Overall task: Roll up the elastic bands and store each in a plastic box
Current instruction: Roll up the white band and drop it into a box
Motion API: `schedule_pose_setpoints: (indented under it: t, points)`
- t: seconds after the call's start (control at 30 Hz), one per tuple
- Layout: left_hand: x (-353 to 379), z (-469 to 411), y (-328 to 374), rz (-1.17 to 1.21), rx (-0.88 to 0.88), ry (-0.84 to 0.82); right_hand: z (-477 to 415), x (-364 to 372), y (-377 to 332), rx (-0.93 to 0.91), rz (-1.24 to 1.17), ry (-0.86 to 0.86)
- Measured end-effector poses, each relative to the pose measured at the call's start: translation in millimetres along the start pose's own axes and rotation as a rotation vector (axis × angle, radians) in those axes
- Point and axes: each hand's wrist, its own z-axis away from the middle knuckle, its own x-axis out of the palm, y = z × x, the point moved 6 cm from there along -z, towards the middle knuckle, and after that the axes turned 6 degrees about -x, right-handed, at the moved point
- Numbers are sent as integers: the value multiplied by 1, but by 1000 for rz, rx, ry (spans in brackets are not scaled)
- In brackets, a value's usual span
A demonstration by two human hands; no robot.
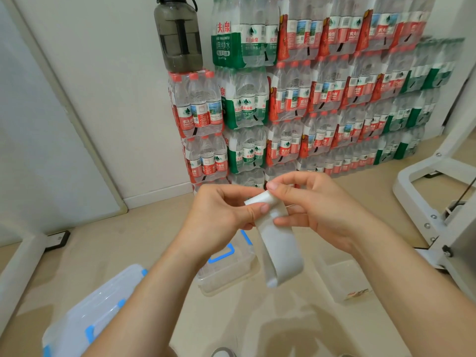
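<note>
**Roll barely begun: hold the pinch or the band springs open**

Your left hand and right hand meet in front of you. Each grip is closed on the top end of the white elastic band, pinching it between thumb and fingers where a first turn is forming. The rest of the band hangs free below as a long loop, in the air above the floor and touching nothing.

I judge the rolling has only just started. The risk is the springy material. If either pinch loosens while you shift your fingers, the turn could uncoil. If the loop's two layers slide out of line, the roll could come out skewed and loose, and sit badly in a box.

On the floor below are three plastic boxes:
- a box with blue clips at lower left
- a clear box with a blue latch under your hands
- another clear box to the right

I cannot tell whether any of them already holds a band. Beyond them, packs of water bottles are stacked against the wall.
</note>
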Motion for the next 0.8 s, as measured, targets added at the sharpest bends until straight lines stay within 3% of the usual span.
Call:
schedule_pose_setpoints:
  t: [0.2,0.53,0.8]
  points:
    - [-2,-3,0,-38,25,59,0,-1,0,-5,80,-10]
    - [0,0,-1,142,-36,54,1,-3,-6,-52,-61,59]
    - [-8,-2,-2,144,-49,99,3,4,-1,40,-49,-85]
